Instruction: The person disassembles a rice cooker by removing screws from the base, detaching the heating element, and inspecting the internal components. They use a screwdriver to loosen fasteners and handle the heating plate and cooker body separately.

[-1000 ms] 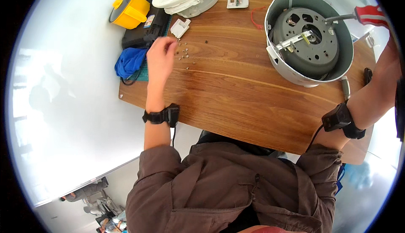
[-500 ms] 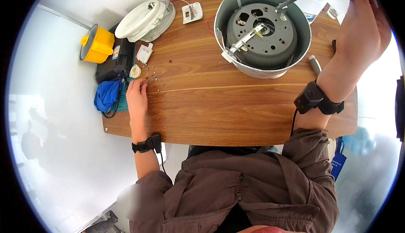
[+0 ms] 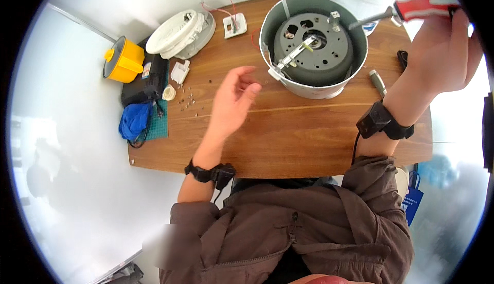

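Note:
My right hand (image 3: pixel 440 52) grips a screwdriver (image 3: pixel 424 5) with a red and grey handle at upper right; its shaft reaches the right rim of a round metal housing (image 3: pixel 324 91), beside a small upright bracket (image 3: pixel 334 20). Inside the housing sits a dark grey perforated plate (image 3: pixel 324 55), crossed toward lower left by a pale metal arm (image 3: pixel 292 57). My left hand (image 3: pixel 234 99) is raised over the wooden table (image 3: pixel 267 150), left of the housing, fingers loosely curled and apart, with nothing seen in them.
At left are small screws (image 3: pixel 190 99), white plastic pieces (image 3: pixel 180 72), a yellow pot (image 3: pixel 123 57), a black device (image 3: pixel 139 86), blue cloth (image 3: pixel 134 122) and green mat (image 3: pixel 157 127). Behind are stacked white lids (image 3: pixel 172 34) and a wired white part (image 3: pixel 234 25). A grey bar (image 3: pixel 377 82) lies right.
My left hand has moved right, from beside the screws toward the housing. The screwdriver's tip has shifted rightward off the bracket in the housing.

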Motion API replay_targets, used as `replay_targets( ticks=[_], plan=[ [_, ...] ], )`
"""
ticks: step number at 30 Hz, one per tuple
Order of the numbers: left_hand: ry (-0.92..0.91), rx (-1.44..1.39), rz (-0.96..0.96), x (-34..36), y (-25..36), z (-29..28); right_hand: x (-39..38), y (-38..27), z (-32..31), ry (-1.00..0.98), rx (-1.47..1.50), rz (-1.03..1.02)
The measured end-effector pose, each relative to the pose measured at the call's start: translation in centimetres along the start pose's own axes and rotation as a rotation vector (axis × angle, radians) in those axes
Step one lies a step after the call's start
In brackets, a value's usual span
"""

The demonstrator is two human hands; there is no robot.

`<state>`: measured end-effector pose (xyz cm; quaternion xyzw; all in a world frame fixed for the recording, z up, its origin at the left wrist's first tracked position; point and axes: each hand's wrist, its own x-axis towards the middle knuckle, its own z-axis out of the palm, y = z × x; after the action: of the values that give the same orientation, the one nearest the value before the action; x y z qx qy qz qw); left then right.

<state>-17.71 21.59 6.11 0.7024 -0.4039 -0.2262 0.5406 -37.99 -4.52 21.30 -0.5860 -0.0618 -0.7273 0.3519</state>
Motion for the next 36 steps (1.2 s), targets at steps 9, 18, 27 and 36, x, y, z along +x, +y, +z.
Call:
replay_targets(
  ticks=[9,18,27,36],
  plan=[
    [0.011,-0.282,0.082,2.3,-1.3,3.6,-6.4,-4.5,2.9,-1.001,-0.076,0.025],
    [-0.099,-0.541,-0.055,3.4,-1.2,3.0,-19.5,-4.3,0.2,-1.564,-0.216,0.218],
    [-0.171,-0.648,-0.130,4.1,-1.9,3.0,-18.2,-4.0,0.5,-1.429,-0.255,0.143],
    [-0.158,-0.774,-0.118,4.3,-1.6,3.8,-5.8,0.8,0.9,-1.110,-0.723,-0.153]
  ],
)
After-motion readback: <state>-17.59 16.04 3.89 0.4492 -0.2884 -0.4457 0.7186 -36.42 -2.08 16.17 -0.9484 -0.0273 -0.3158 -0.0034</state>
